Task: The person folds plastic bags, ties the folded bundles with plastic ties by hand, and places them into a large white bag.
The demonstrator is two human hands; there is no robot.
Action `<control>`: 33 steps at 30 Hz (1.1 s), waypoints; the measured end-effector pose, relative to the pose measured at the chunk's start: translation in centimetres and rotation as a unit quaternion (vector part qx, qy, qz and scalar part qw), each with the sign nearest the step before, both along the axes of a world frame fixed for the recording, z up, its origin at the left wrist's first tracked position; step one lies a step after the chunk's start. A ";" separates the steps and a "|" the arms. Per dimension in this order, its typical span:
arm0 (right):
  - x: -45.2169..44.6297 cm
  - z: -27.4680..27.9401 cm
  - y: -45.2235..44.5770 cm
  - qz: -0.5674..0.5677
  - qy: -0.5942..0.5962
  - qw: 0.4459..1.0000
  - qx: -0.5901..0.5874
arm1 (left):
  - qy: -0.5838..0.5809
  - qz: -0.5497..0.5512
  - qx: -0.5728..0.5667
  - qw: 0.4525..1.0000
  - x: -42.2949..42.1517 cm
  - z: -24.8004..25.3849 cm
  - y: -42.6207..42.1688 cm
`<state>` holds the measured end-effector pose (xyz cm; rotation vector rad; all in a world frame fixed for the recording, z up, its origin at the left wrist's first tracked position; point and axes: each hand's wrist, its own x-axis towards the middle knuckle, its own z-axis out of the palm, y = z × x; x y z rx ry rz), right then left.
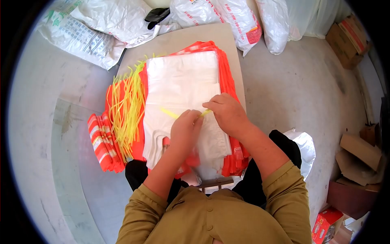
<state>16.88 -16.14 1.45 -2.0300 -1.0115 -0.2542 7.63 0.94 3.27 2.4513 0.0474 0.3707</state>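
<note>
A stack of white plastic bags (183, 75) lies on top of red plastic bags (227, 73) on the table in front of me. Over the white stack, my left hand (186, 128) pinches a thin yellow strip (168, 112), one end of which sticks out to the left. My right hand (225, 112), just to the right, has its fingers closed on the same strip. A bunch of loose yellow strips (128, 110) lies left of the stack on red material. Beside that is a folded red-and-white striped bundle (103, 142).
The beige tabletop (203, 34) shows behind the stack. Full white sacks (89, 38) stand beyond it, with a black item (157, 16) on them. Cardboard boxes (359, 158) and a red box (326, 223) stand to the right. A silvery-white bag (304, 148) is near my leg.
</note>
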 end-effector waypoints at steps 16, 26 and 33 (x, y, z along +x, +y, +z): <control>1.4 1.2 -1.1 0.175 0.190 0.966 0.025 | 0.087 0.039 -0.086 0.992 0.7 -0.1 0.1; 0.9 -0.1 -4.5 0.058 0.249 0.966 0.049 | 0.030 0.034 0.032 0.998 -0.5 -0.3 1.8; 0.8 -0.1 -5.6 -0.001 0.180 0.984 -0.017 | 0.026 0.016 0.113 0.993 -0.1 -0.1 1.3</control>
